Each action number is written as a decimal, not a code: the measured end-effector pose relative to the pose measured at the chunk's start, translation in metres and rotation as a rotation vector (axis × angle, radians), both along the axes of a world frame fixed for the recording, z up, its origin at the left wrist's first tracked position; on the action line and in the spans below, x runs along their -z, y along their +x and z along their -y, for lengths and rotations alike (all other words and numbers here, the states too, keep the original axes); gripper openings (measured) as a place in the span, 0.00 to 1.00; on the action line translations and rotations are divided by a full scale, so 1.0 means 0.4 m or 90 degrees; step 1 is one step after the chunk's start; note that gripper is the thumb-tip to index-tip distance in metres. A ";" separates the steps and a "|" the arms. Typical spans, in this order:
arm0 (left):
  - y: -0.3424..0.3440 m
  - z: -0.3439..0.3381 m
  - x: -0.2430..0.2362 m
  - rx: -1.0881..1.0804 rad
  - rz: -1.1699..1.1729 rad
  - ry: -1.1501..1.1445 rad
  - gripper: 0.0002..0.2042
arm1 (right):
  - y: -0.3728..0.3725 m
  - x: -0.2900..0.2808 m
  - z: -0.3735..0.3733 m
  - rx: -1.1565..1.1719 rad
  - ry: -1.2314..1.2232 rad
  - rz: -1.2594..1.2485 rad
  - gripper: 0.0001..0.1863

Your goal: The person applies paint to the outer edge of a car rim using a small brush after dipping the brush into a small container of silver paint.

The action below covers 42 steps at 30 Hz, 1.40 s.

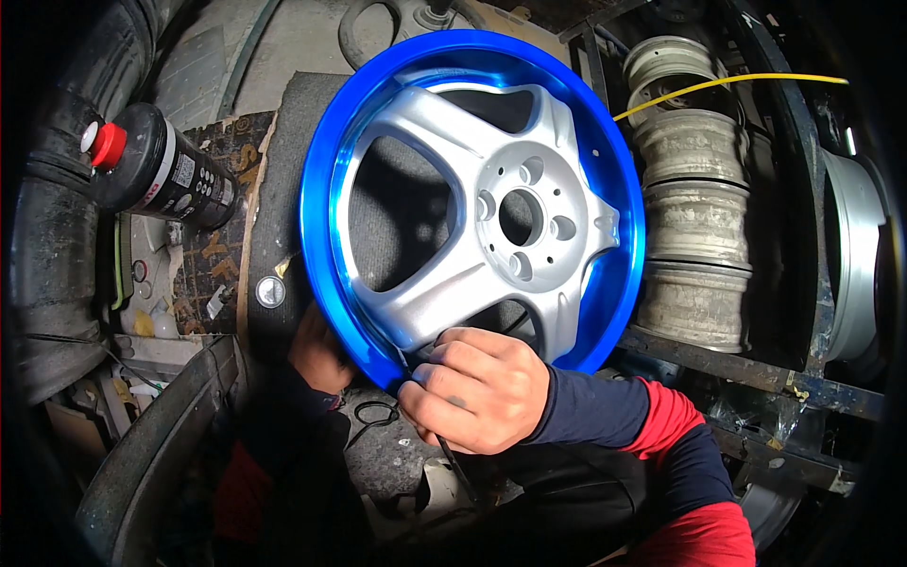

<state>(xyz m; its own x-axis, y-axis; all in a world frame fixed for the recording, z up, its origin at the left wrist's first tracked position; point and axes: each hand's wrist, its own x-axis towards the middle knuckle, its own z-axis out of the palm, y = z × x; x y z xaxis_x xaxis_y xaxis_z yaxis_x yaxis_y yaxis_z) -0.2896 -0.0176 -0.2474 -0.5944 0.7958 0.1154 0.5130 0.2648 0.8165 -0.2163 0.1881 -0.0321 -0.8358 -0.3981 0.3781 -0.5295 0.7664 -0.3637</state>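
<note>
A car wheel rim with silver spokes and a shiny blue outer lip lies face up before me, on a dark grey mat. My right hand is closed in a pinch around a slim dark tool, whose rear end sticks out below the palm. Its thin tip reaches the lower left, where a spoke meets the blue lip; the tool's exact kind is not clear. At the lower left outer edge of the wheel sits my left hand, in shadow. Its fingers are mostly hidden beside the rim.
A small round silvery cap or cup is on the board left of the wheel. Beyond it stands a black bottle with a red cap. Several worn rims are stacked on a metal rack at right, near a yellow hose.
</note>
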 end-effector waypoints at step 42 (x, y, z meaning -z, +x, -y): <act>0.008 0.003 0.053 0.046 -0.003 -0.023 0.28 | 0.011 0.009 -0.019 -0.025 -0.007 0.009 0.09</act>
